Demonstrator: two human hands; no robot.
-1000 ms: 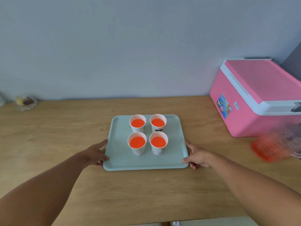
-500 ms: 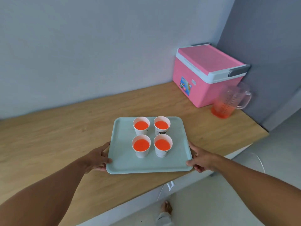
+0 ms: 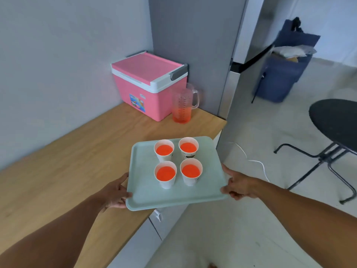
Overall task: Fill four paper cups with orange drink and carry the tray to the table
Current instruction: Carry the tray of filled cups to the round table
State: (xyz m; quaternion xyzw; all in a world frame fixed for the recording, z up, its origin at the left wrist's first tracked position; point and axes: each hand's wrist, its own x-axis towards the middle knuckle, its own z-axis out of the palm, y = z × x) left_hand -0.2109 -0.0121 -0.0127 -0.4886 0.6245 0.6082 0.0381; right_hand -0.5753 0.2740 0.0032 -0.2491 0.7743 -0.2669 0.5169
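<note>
A pale green tray (image 3: 144,190) is held level in the air, partly past the front edge of the wooden counter (image 3: 67,161). On it stand several white paper cups (image 3: 165,174) filled with orange drink, in a square. My left hand (image 3: 116,194) grips the tray's left rim, thumb on top. My right hand (image 3: 238,183) grips the right rim the same way. A round black table (image 3: 336,120) stands on the floor at the far right.
A pink cooler box (image 3: 148,84) and a clear jug (image 3: 183,105) with a little orange drink stand at the counter's back corner. A grey fridge (image 3: 228,64) rises beside the counter. A white cable (image 3: 257,163) lies on the floor. A blue bin (image 3: 280,78) stands behind.
The tray has lifted off the counter and swung right, past its front edge. My view has turned right, bringing the fridge, floor and black table into sight.
</note>
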